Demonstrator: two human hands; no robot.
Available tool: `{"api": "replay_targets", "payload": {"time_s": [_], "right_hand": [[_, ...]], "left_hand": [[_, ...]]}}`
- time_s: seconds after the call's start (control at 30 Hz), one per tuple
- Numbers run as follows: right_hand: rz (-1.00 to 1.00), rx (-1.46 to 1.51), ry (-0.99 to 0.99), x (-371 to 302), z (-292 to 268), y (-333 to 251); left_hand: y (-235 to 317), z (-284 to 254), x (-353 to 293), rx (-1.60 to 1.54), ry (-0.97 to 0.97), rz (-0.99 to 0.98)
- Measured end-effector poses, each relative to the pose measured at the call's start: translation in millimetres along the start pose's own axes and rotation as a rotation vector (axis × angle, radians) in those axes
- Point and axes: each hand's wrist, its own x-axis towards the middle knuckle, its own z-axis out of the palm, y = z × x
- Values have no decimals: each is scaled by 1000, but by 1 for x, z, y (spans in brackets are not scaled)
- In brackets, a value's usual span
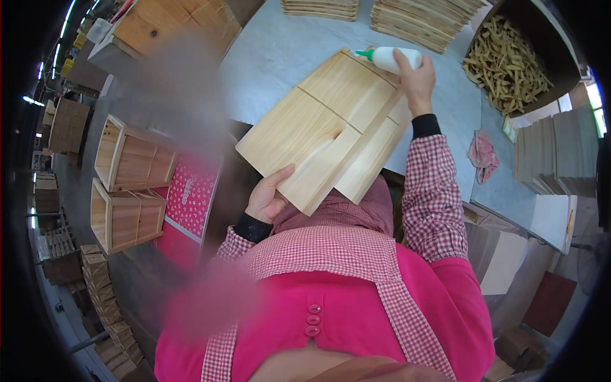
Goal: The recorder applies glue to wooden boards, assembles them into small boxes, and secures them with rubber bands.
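My left hand [268,196] grips the near left edge of a pale wooden panel [293,140], thumb on top and fingers underneath. Grooves run across the panel's face. It slants from my lap up over the worktable's edge, and a second wooden board [375,162] shows beside it on the right, partly overlapped. My right hand [417,79] is wrapped round a white squeeze bottle [389,58] with a green nozzle. The bottle lies nearly level above the panel's far end, its tip pointing left, close to the far corner. Whether the nozzle touches the wood I cannot tell.
The grey worktable [267,70] bears stacked wooden slats [414,22] at the back. A box of small wooden strips [509,67] stands far right, with a pink rag [484,156] and stacked boards [557,153] nearer. Wooden boxes [130,216] stand at left by a pink patterned sheet [194,191].
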Motion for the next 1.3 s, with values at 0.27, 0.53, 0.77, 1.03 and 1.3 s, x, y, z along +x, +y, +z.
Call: {"api": "replay_targets", "payload": {"time_s": [0.27, 0.53, 0.77, 1.03, 1.3], "right_hand": [[-162, -185, -14, -5, 27, -14], [-270, -297, -65, -23, -57, -29], [-228, -367, 44, -54, -90, -47], [-83, 12, -99, -88, 1, -34], [-208, -87, -166, -91, 28, -53]], "left_hand": [[-3, -1, -1, -9, 1, 18], [-4, -3, 1, -11, -12, -2], [-8, 3, 1, -93, -21, -43], [-35, 32, 20, -114, -73, 39], [-37, 39, 20, -92, -68, 45]]}}
